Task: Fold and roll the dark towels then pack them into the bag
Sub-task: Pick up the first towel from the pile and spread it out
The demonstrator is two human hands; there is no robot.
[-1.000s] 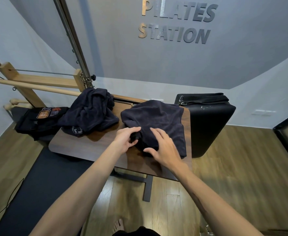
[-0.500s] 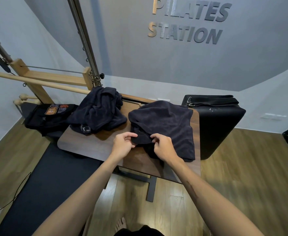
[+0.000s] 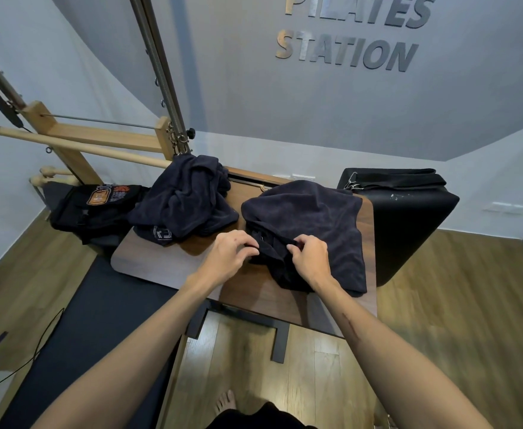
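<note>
Dark towel, soft and nappy, is lying rumpled at mid-frame on the wood-grain counter. Left hand and right hand are both pinching its bunched near edge, fingers curled, hiding the fold. Another crumpled towel is slumping left of centre, beside a black bag.

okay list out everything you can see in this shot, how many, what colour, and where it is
towel being folded: one, dark, right half of table
crumpled towel: one, dark, far left of table
table: one, brown wood
bag: one, black with orange patch, left of table
padded box: one, black, right of table
wooden frame: one, light wood, far left
wall lettering: grey, back wall
bare foot: one, on floor
left hand: pinches towel's near edge
right hand: grips same edge
</note>
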